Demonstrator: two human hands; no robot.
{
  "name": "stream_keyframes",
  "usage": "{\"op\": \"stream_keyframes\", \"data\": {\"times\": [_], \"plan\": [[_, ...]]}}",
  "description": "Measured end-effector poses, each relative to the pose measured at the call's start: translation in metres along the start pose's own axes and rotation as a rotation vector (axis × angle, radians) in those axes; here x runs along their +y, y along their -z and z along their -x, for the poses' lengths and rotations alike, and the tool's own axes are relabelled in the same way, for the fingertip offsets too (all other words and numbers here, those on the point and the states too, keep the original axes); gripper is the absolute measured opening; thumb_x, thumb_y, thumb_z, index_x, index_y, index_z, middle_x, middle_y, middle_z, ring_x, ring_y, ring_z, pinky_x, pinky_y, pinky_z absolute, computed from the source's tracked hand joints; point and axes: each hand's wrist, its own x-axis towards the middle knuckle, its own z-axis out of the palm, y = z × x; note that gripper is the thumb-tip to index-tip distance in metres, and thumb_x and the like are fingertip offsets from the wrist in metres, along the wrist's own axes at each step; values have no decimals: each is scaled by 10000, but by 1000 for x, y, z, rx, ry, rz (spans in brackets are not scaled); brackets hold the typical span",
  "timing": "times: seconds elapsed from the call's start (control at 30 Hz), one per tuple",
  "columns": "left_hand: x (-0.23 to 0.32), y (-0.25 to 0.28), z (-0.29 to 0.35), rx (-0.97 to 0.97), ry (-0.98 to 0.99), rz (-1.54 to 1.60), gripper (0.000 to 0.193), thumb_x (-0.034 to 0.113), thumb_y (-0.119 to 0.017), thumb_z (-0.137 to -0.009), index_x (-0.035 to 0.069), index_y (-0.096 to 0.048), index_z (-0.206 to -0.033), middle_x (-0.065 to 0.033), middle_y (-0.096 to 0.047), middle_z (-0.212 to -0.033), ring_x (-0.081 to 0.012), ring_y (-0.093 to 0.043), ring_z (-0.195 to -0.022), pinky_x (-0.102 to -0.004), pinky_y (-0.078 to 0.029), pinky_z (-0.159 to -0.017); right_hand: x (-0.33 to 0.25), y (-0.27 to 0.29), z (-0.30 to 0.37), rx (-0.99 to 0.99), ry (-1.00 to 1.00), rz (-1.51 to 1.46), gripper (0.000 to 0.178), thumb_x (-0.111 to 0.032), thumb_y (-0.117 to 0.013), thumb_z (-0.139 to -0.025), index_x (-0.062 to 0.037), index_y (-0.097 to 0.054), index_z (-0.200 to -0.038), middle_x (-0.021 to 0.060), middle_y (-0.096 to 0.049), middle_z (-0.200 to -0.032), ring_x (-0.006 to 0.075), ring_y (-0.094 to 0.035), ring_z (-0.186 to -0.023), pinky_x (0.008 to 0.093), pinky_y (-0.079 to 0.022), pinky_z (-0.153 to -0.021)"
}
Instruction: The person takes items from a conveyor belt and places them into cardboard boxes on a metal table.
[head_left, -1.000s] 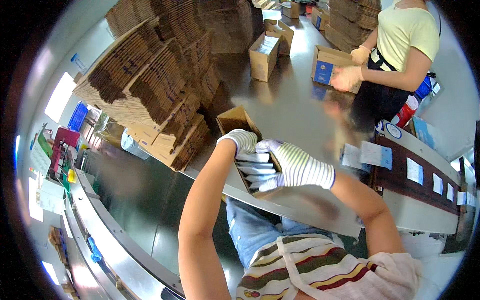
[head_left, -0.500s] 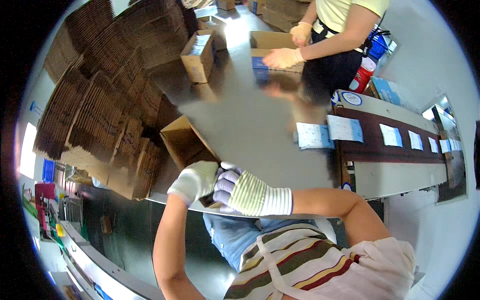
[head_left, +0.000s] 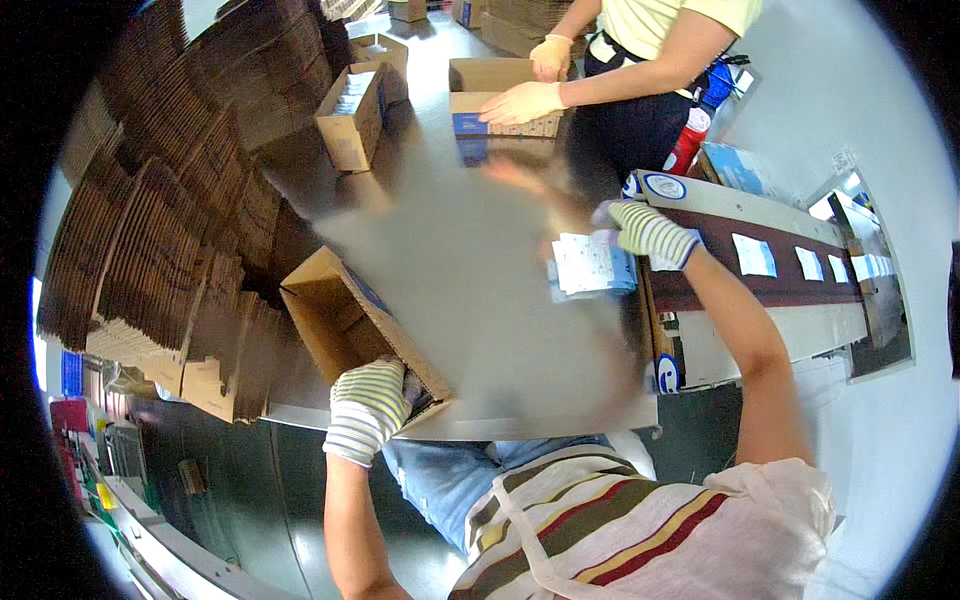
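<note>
Gloved in stripes, the left hand [head_left: 365, 408] reaches into the near end of an open carton [head_left: 350, 322] on a metal table [head_left: 480, 335], apparently to steady it or its contents; we cannot tell whether its hidden fingers grasp anything. Right of the carton, we see the right hand [head_left: 648, 230] over the conveyor's [head_left: 690, 284] end, its fingers partly bent beside white-and-blue packets [head_left: 583, 262]; whether they grip one, we cannot make out. The packets overlap there, right of the carton, probably because the belt delivers them within arm's reach. The carton lies aslant, its opening exposed, which we judge suits a hand working inside. Left of the carton, we see piled flattened cartons [head_left: 150, 270]; beyond it, a co-worker's gloved hands [head_left: 525, 103] rest on another box [head_left: 467, 123].
</note>
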Motion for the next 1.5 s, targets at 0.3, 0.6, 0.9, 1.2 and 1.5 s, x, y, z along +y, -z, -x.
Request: {"op": "stream_keyframes", "data": {"times": [0.3, 0.6, 0.9, 1.2, 1.5], "plan": [[3, 5, -3, -26, 27, 21, 336, 338, -537, -834, 20, -629, -892, -184, -642, -902, -345, -624, -843, -442, -496, -737, 51, -5, -54, -460, 295, 116, 563, -225, -733, -715, 0, -524, -1186, 176, -622, -1083, 272, -589, -1024, 349, -450, -902], [3, 10, -2, -56, 31, 24, 337, 338, -517, -840, 28, -647, -836, -191, -654, -840, -348, -641, -790, -449, -510, -688, -126, -53, 34, -345, 267, 375, 827, -490, -782, -559, 28, -522, -1149, 246, -584, -1083, 385, -567, -1013, 443, -430, -917], [1, 2, -1, -21, 82, 74, 332, 318, -518, -829, 8, -638, -824, -203, -645, -806, -363, -631, -762, -461, -507, -689, -268, -3, -19, 4, 487, -1651, 747, -282, -779, -699, -38, -407, -1299, 102, -541, -1218, 241, -541, -1113, 381, -452, -951], [-2, -3, -4, 30, 76, 129, 386, 370, -529, -832, 14, -644, -929, -193, -658, -852, -345, -642, -786, -436, -511, -717, -336, -28, -63, 121, 590, -188, 829, -481, -740, -637, 38, -438, -1209, 253, -597, -1055, 401, -573, -1020, 435, -334, -1043], [-4, -20, -9, 139, -42, 82, 342, 307, -548, -811, -6, -645, -908, -191, -651, -765, -356, -632, -721, -434, -514, -667, -342, -36, -68, 79, 623, -12, 592, -395, -624, -779, 40, -463, -1147, 212, -646, -958, 347, -625, -939, 459, -366, -1008]]}}
